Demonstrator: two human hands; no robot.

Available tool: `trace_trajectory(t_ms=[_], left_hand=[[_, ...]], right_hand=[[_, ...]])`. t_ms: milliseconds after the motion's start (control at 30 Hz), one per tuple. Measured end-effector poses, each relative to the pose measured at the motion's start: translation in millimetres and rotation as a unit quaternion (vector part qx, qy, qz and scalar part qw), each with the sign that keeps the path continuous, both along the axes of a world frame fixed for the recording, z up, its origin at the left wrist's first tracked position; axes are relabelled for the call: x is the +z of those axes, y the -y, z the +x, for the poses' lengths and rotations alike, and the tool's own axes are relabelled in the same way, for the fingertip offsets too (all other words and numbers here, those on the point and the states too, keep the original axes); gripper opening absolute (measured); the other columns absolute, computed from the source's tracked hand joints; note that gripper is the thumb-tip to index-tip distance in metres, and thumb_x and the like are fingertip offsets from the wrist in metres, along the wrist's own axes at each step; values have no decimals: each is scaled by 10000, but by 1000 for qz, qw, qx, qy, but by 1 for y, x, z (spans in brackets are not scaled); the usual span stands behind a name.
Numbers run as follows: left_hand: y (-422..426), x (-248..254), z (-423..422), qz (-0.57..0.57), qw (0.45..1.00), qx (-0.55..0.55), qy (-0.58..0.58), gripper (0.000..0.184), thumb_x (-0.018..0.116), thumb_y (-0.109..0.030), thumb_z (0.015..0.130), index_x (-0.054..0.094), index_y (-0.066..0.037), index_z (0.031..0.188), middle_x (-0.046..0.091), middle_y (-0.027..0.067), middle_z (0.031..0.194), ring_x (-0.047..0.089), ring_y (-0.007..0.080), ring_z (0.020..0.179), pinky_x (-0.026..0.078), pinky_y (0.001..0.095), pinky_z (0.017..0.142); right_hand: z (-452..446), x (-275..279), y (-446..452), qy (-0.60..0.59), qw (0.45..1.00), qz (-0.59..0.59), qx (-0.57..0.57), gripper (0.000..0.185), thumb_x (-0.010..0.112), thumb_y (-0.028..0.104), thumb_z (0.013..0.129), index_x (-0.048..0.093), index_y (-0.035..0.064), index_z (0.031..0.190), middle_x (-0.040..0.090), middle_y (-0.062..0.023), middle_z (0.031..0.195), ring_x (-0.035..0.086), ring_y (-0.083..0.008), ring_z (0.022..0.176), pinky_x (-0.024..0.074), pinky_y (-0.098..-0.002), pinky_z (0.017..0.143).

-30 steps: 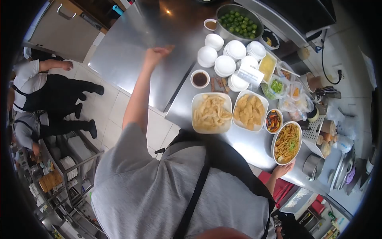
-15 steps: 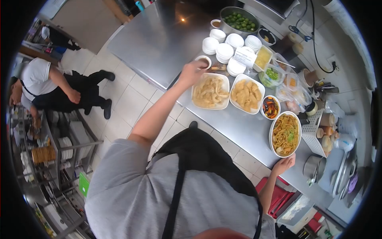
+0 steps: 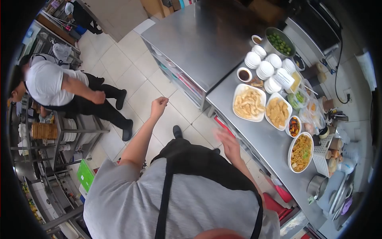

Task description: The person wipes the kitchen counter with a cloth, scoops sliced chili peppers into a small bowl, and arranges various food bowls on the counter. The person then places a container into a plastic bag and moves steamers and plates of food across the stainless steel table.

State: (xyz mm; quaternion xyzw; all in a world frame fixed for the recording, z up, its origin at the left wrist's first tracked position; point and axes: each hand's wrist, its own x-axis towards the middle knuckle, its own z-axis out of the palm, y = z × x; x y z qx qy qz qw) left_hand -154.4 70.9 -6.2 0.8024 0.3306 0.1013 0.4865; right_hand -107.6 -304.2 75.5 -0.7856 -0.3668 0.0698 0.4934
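Note:
My left hand (image 3: 159, 106) is over the tiled floor, away from the counter, its fingers drawn together with nothing visible in them. Beside the counter's front edge, my right hand (image 3: 227, 140) is smeared by motion; its fingers look stretched out and empty. Two square white dishes of pale food, one (image 3: 249, 102) left of the other (image 3: 277, 111), sit on the steel counter (image 3: 254, 133). A small bowl of dark, colourful food (image 3: 294, 126) and an oval bowl of noodles (image 3: 301, 153) stand to their right. Behind the dishes is a cup of dark sauce (image 3: 244, 74).
Stacked white bowls (image 3: 265, 70), a pot of green fruit (image 3: 280, 43) and bagged ingredients (image 3: 308, 113) crowd the counter's back. A co-worker (image 3: 59, 85) stands at the left by a metal rack (image 3: 65, 139). Another person (image 3: 81, 16) is farther back. A green box (image 3: 85, 174) is lower left.
My left hand has left the sauce cup and moved back over the floor. My right hand has come off the noodle bowl and moved left. The view has shifted, with more floor showing.

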Motion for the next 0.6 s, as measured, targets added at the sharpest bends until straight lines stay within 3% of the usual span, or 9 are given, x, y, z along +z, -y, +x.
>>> trace_trajectory(t_ms=[100, 167, 200, 267, 300, 367, 500, 567, 600], left_hand=[[-50, 14, -12, 28, 999, -24, 37, 140, 554, -106, 785, 627, 5, 830, 618, 89, 677, 600, 136, 637, 466, 246, 585], [-85, 11, -27, 6, 998, -21, 56, 144, 549, -109, 792, 623, 5, 837, 620, 82, 694, 599, 133, 649, 466, 244, 588], [-103, 10, -35, -12, 997, -13, 70, 147, 543, -112, 799, 619, 6, 844, 622, 76, 711, 599, 131, 662, 466, 242, 591], [-128, 5, -59, -83, 994, 40, 58, 161, 530, -127, 818, 609, 1, 876, 625, 62, 760, 597, 126, 687, 466, 239, 594], [-140, -1, -73, -108, 992, 52, 41, 171, 524, -136, 826, 604, -2, 892, 625, 60, 778, 596, 126, 696, 466, 237, 595], [-158, -8, -95, -130, 989, 63, -1, 182, 514, -159, 844, 591, -10, 914, 621, 57, 808, 589, 122, 711, 462, 232, 598], [-185, -9, -115, -181, 977, 108, -39, 176, 508, -158, 857, 578, -14, 930, 612, 56, 822, 576, 111, 712, 444, 218, 582], [-198, -5, -106, -183, 975, 120, -36, 161, 511, -132, 855, 575, -9, 936, 608, 53, 816, 568, 103, 697, 428, 205, 563], [-208, -11, -99, -164, 981, 100, -32, 157, 521, -127, 848, 579, -7, 930, 609, 50, 816, 567, 102, 695, 428, 201, 569]], right_hand=[[46, 24, -107, 180, 983, 26, -31, 292, 496, -44, 768, 569, 9, 1045, 507, -153, 1167, 437, -301, 1142, 314, -373, 989], [79, 7, -160, 204, 972, -41, -108, 416, 545, 110, 790, 457, 40, 1190, 373, -177, 1292, 320, -348, 1219, 263, -425, 1010], [94, -7, -183, 207, 971, -44, -114, 416, 545, 110, 790, 457, 40, 1190, 373, -177, 1292, 320, -348, 1219, 263, -425, 1010], [127, -39, -224, 229, 906, -300, -190, 567, 532, 327, 802, 338, 120, 1294, 246, -168, 1369, 202, -392, 1263, 190, -503, 1017], [148, -51, -238, 228, 905, -301, -194, 567, 532, 327, 802, 338, 120, 1294, 246, -168, 1369, 202, -392, 1263, 190, -503, 1017], [200, -67, -253, 283, 854, -361, -246, 612, 460, 465, 807, 282, 202, 1330, 200, -144, 1396, 144, -409, 1275, 136, -557, 1006], [310, -68, -257, 216, 814, -405, -356, 526, 368, 493, 840, 318, 262, 1309, 187, -108, 1407, 136, -385, 1282, 135, -604, 978], [367, -81, -260, 215, 799, -395, -399, 509, 347, 486, 849, 326, 256, 1303, 216, -120, 1391, 153, -381, 1277, 124, -560, 998], [394, -90, -267, 259, 784, -377, -420, 495, 351, 484, 850, 371, 221, 1269, 269, -123, 1362, 228, -371, 1250, 196, -536, 980]])
